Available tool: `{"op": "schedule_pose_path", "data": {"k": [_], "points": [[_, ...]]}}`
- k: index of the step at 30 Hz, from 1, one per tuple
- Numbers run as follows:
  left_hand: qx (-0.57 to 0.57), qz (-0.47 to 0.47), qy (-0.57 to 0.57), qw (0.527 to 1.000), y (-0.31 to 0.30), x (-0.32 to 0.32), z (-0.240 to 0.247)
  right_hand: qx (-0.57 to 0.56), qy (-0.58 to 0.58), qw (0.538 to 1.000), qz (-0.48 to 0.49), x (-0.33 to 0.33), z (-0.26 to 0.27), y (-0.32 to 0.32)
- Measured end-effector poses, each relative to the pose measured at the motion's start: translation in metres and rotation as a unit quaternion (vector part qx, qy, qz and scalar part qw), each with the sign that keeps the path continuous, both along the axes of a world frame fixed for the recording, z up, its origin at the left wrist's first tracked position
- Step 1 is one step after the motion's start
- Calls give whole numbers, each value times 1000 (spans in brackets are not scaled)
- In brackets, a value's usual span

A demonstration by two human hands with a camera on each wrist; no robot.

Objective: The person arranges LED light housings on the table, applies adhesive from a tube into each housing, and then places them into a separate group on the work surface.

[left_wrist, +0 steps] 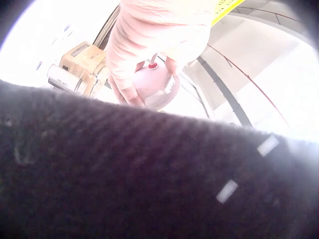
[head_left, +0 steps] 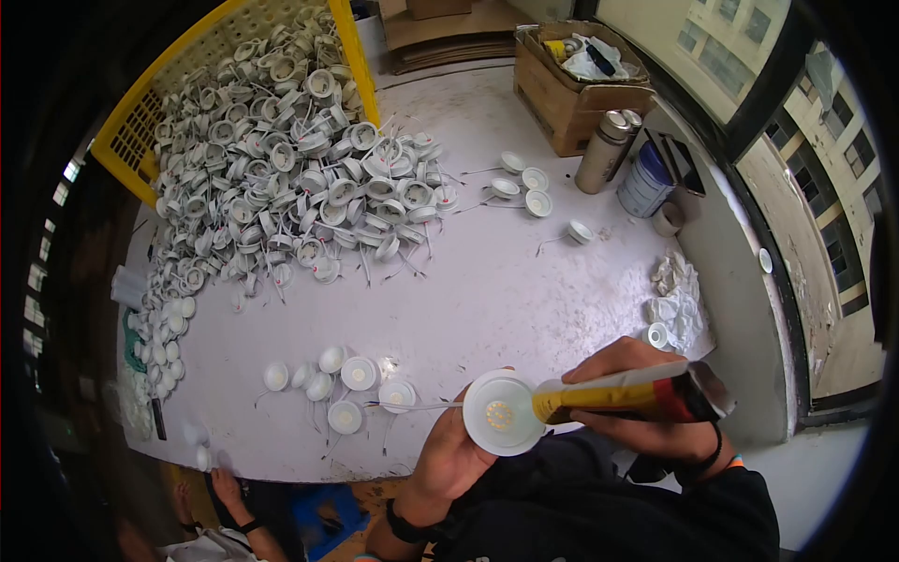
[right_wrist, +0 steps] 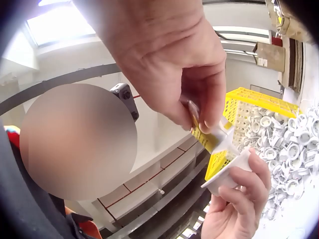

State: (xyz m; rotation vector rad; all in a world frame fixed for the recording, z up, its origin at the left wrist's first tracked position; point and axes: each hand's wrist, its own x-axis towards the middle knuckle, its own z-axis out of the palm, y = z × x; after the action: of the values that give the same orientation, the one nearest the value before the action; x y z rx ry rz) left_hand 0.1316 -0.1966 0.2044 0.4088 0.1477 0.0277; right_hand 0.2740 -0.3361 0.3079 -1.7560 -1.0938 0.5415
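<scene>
The left hand (head_left: 448, 461) is gripping a white LED downlight (head_left: 499, 412); just right, the right hand (head_left: 623, 354) is clasping a yellow squeeze pouch (head_left: 623, 399), its long axis running left-right, its tip overlapping the rim (whether touching, I cannot tell). Far left, a downlight heap (head_left: 281, 169) is covering the surface (head_left: 449, 304).

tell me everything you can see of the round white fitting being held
The white fitting looks like plastic, a round cup with a wide rim and yellowish dots clustered inside. A pale cable extends from it. The left hand holds it, open face tilted upward; a yellow tube points at it, contact unclear.
</scene>
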Motion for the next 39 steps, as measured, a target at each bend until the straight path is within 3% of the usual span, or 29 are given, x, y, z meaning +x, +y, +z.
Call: {"op": "schedule_pose_path", "data": {"k": [3,5,7,9,11,13,14,18,21,26,28,32,33,35,39], "points": [[23,29,19,999,-3,1,0,9,22,999,24,1,2,-3],[39,41,27,998,-5,1,0,-17,210,977,7,-3,6,-1],[23,48,31,998,-5,2,-2,4,212,977,27,-5,4,4],[16,35,16,999,-6,3,-2,58,344,937,14,-8,-2,9],[9,25,2,1000,-7,6,-1,78,344,935,43,-10,-18,13],[23,10,-18,1000,-7,9,0,162,336,928,-12,-16,-32,22],[-6,8,-42,999,-7,9,-5,160,285,945,-17,-14,-39,24],[3,22,-19,1000,-4,8,3,195,296,934,-50,-11,-45,31],[30,60,38,997,-1,-1,-7,194,333,919,-82,-12,-37,27],[-22,210,-2,977,40,-57,-42,212,254,929,-165,-8,-52,22],[60,353,147,922,59,-87,-65,200,261,924,-195,-4,-65,18],[85,480,278,828,112,-159,-118,170,281,917,-224,0,-82,10],[85,485,277,825,125,-174,-134,163,278,915,-244,-2,-84,10],[90,535,362,758,152,-201,-168,176,273,919,-222,-6,-84,15],[97,505,435,739,191,-227,-220,163,226,932,-233,-9,-80,20]]}}
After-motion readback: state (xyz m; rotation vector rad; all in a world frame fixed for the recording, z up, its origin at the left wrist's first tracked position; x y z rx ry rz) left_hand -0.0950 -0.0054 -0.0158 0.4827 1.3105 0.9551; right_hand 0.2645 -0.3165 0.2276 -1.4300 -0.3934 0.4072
